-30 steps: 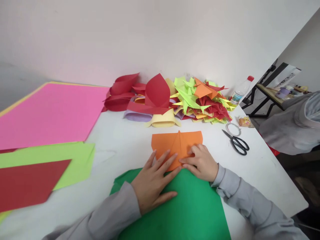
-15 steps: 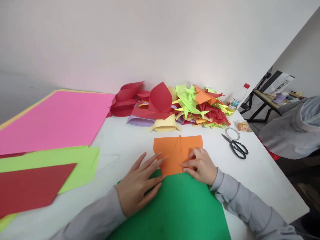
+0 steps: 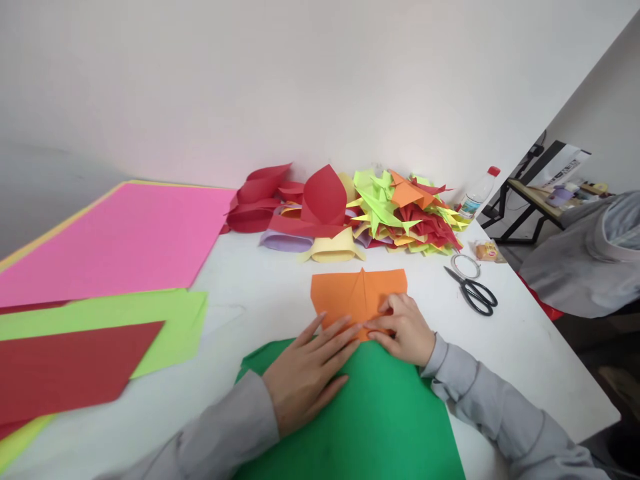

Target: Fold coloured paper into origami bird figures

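A folded sheet of orange paper [image 3: 340, 293] lies with its lower edge over a large green sheet [image 3: 380, 413]; a crease runs down its middle to a small point at the top. My left hand [image 3: 315, 367] is flat, fingers stretched out, its fingertips on the lower part of the orange paper and its palm above the green sheet. My right hand [image 3: 404, 330] has its fingers curled and pinches the orange paper near the lower right, thumb close to the left fingertips. Whatever lies under the fingers is hidden.
Pink [image 3: 150, 240], light green [image 3: 180, 320] and dark red sheets [image 3: 75, 367] lie at the left. Along the wall are red paper shapes [image 3: 325, 193] and a pile of folded paper [image 3: 400, 213]. Scissors [image 3: 473, 292], a tape roll [image 3: 465, 266] and a bottle [image 3: 477, 193] stand right.
My left hand has slid right and slightly up across the orange paper, its fingertips now close to the right hand. The right hand stays in nearly the same place.
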### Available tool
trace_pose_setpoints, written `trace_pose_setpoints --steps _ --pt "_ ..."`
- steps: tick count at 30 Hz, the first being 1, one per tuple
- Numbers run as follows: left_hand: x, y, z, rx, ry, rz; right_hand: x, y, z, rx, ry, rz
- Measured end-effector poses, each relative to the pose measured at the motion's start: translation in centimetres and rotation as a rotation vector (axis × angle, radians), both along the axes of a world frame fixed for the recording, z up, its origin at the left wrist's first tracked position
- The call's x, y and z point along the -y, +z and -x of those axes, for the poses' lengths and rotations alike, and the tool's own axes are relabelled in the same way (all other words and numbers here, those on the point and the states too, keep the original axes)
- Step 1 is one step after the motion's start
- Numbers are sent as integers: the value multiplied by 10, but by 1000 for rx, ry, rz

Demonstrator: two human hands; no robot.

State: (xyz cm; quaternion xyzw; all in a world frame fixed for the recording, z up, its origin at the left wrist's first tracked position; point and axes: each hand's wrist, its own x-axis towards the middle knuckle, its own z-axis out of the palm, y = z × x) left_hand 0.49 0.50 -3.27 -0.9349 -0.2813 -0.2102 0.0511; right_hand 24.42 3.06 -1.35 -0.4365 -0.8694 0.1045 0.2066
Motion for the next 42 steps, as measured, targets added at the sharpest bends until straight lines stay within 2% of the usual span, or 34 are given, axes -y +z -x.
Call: trace_pose_setpoints --steps 7,11,22,28,33,35,39,42 --pt "-3 -7 -16 13 17 112 0 -2 2 14 -44 11" --pt "-6 -8 -21 63 26 103 1 -2 -4 25 -1 18" --pt "-5 5 -30 -5 61 104 5 0 -8 46 4 19" --pt "-5 4 -28 -15 64 106 15 -2 -29 202 -141 -17" --pt "-4 3 -29 -6 78 101 25 -6 -53 180 -236 -64" --pt "-4 0 -30 8 67 88 25 -4 -52 177 -185 -82" --pt "-7 -10 -33 41 7 52 19 2 -36 219 58 -131" --pt "-13 -14 -35 74 17 31 11 0 -24 147 133 -200"
